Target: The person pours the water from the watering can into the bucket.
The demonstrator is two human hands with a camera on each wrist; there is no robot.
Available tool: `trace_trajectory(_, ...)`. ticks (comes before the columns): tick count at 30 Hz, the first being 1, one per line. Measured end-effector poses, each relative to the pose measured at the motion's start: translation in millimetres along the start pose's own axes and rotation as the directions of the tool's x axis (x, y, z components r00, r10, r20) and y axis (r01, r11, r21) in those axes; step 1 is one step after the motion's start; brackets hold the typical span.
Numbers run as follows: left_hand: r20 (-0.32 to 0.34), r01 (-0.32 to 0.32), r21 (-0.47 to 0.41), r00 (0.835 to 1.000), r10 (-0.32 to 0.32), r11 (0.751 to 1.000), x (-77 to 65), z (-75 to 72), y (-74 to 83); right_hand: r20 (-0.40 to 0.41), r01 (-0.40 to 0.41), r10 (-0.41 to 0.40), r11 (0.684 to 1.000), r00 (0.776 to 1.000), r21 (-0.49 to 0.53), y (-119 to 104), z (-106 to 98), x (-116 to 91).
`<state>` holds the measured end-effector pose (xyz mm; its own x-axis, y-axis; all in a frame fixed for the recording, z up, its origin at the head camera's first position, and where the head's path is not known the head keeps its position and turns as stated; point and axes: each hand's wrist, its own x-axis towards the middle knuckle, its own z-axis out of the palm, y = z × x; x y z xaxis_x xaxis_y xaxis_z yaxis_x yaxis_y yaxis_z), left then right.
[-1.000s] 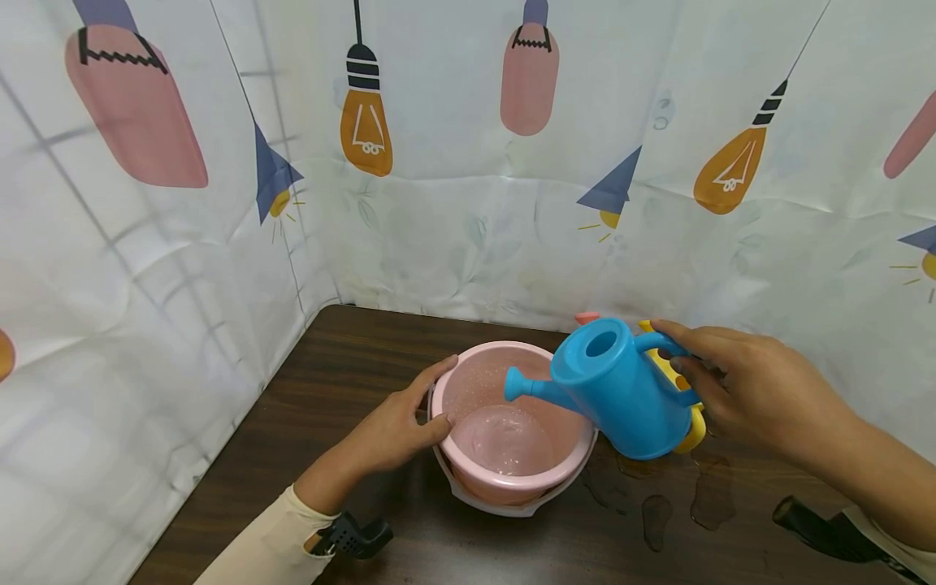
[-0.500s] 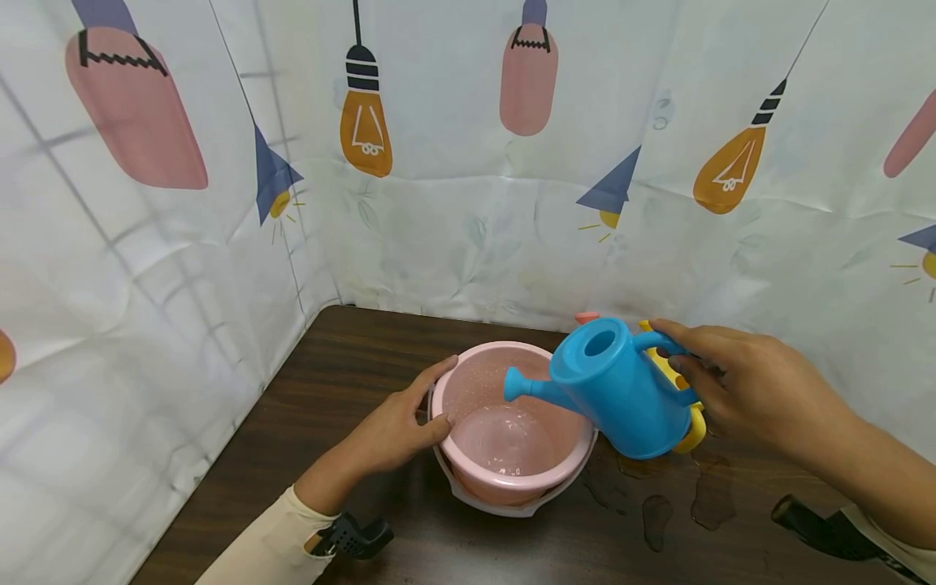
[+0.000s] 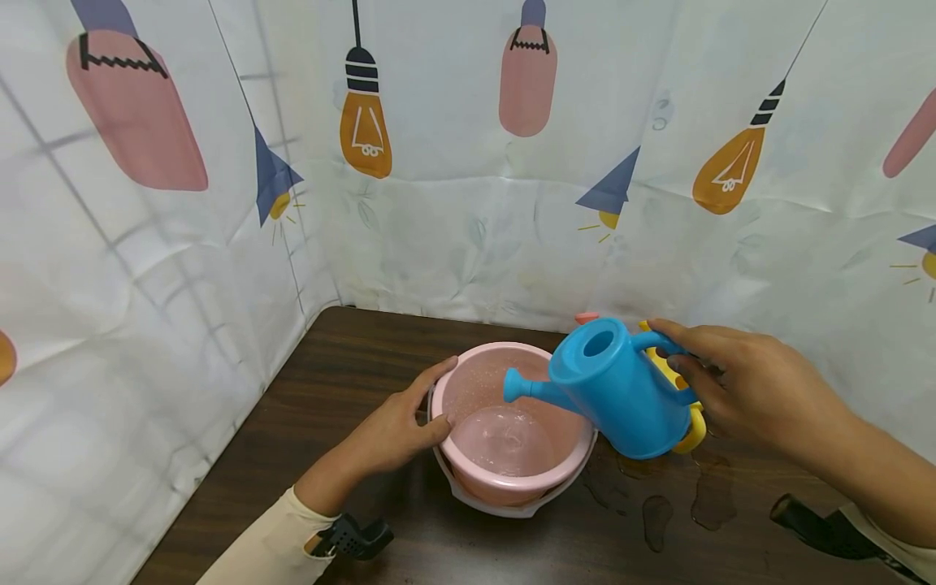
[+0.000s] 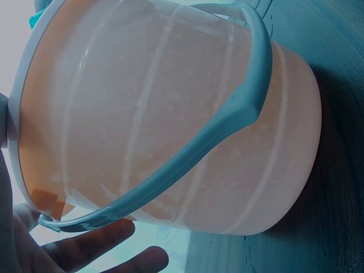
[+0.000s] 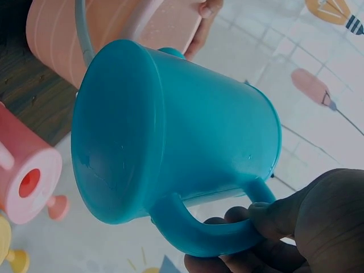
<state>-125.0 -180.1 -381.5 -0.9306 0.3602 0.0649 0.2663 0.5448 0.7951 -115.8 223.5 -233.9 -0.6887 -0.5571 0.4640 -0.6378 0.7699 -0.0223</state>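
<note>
A pink bucket [image 3: 512,481] stands on the dark wooden table, with shallow rippling water [image 3: 504,439] in its bottom. My left hand [image 3: 398,426] grips its left rim, the thumb over the edge and the other fingers along the outside. The bucket's pale handle [image 4: 187,156] hangs down against its outer wall. In my right hand [image 3: 760,382] is a blue watering can [image 3: 632,398], held by its handle [image 5: 210,236] and tipped to the left. Its spout [image 3: 530,387] reaches over the bucket's opening. I cannot make out a stream from it.
Behind the blue can, mostly hidden, are a yellow watering can [image 3: 693,431] and a pink one [image 5: 34,176]. Water puddles [image 3: 712,491] lie on the table [image 3: 351,349] right of the bucket. A white printed curtain [image 3: 468,227] bounds the back and left side.
The ripples on the water in the bucket have shifted, with fewer bright splash specks now. Both hands, the bucket and the tilted blue watering can stay almost still.
</note>
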Motion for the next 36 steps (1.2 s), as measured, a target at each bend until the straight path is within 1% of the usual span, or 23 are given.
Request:
trace_trajectory(9,-0.011,0.015,0.001,1.0,-0.015,1.0,0.2,0.9,0.7,0.002,0.006,-0.006,1.0,1.0,-0.005,0.8,1.0,0.8)
trace_trajectory(15,-0.007,0.003,0.004,1.0,-0.003,1.0,0.5,0.8,-0.2,0.004,0.004,-0.004,1.0,1.0,0.005,0.0,-0.1,1.3)
trace_trajectory(22,-0.007,-0.006,0.005,1.0,0.006,1.0,0.5,1.2,-0.9,0.026,-0.009,0.008,1.0,1.0,0.013,0.3,0.3,2.4)
trace_trajectory(32,-0.015,0.007,0.017,1.0,-0.007,1.0,0.4,1.1,0.2,0.025,-0.007,0.007,1.0,1.0,0.017,-1.1,-0.8,3.0)
trace_trajectory(36,-0.015,0.006,0.022,1.0,-0.005,1.0,0.2,1.0,-0.3,0.014,0.003,-0.004,1.0,1.0,0.017,-0.8,-0.7,3.0)
